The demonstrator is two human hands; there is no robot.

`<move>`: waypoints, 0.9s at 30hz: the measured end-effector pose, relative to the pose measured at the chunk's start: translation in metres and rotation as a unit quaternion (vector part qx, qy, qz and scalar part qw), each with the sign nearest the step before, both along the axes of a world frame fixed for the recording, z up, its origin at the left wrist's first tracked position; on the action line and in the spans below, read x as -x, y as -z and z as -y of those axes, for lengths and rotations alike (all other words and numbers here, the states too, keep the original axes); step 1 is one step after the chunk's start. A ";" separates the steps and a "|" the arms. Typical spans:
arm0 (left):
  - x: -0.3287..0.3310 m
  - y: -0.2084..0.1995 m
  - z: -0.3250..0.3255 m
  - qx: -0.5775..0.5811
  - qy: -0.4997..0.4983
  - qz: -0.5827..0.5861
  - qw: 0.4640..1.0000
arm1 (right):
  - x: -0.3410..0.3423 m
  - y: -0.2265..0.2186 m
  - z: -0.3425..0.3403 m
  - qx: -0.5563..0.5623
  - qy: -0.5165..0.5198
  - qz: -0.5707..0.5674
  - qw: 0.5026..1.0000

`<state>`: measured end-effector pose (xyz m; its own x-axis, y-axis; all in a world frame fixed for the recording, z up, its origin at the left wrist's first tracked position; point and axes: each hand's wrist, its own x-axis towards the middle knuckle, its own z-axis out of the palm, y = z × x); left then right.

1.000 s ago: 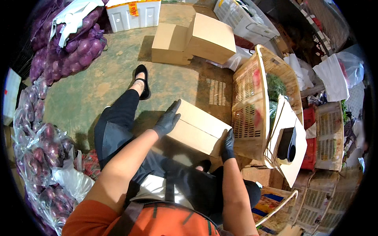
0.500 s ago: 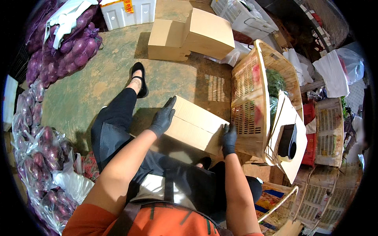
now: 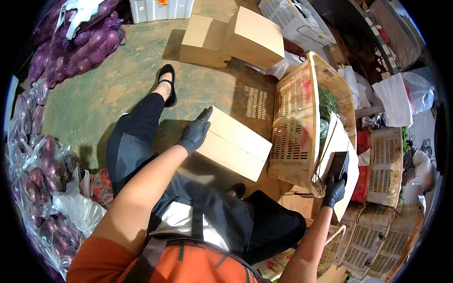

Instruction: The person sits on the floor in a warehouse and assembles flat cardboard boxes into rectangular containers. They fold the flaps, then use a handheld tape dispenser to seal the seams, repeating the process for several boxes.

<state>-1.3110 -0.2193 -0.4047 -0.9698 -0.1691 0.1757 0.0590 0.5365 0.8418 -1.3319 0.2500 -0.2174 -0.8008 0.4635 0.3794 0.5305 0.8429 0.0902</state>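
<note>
A closed cardboard box [image 3: 233, 144] lies tilted in front of me, a seam running along its top. My left hand [image 3: 194, 133], in a black glove, grips the box's left end with the fingers over its upper corner. On the right, my gloved right hand [image 3: 334, 190] closes round the lower end of a black tape dispenser [image 3: 338, 166]; its fingers are partly hidden against the dark tool. The dispenser is over flat cardboard sheets [image 3: 348, 197] that lean on the side of a yellowish plastic crate [image 3: 291, 139].
Two cardboard boxes [image 3: 255, 35] stand on the floor ahead. Net sacks of purple vegetables [image 3: 89, 49] and clear bags of them [image 3: 49, 170] line the left. Leafy greens [image 3: 326, 101] sit in the crate. More crates [image 3: 384, 165] stack at right. A white foam box [image 3: 161, 10] is at the back.
My right hand has left the box's right end, moved right, and taken hold of the tape dispenser. My left hand stays on the box.
</note>
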 end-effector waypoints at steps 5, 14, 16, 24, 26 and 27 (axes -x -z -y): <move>-0.004 -0.007 0.000 0.007 0.000 0.012 1.000 | 0.031 -0.031 0.012 0.139 0.023 0.075 0.987; -0.011 -0.019 0.005 -0.009 -0.008 0.121 0.993 | 0.011 -0.003 0.183 0.654 -0.248 0.017 0.714; -0.008 -0.016 0.000 -0.064 -0.006 0.076 0.995 | 0.014 0.032 0.210 0.730 -0.273 -0.018 0.627; -0.009 -0.027 0.000 -0.023 -0.009 0.094 0.995 | 0.026 0.095 0.210 0.743 -0.281 0.116 0.596; -0.008 -0.036 0.002 0.057 -0.034 0.069 0.995 | 0.025 0.094 0.212 0.746 -0.291 0.110 0.590; -0.007 -0.041 0.002 0.129 -0.055 0.046 0.989 | 0.024 0.094 0.212 0.747 -0.295 0.106 0.586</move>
<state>-1.3038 -0.2209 -0.3635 -0.9619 -0.2361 0.1379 -0.0833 0.7333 0.6748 -1.3564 0.0378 -0.3116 -0.9445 -0.2300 -0.2346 0.2176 0.0971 -0.9712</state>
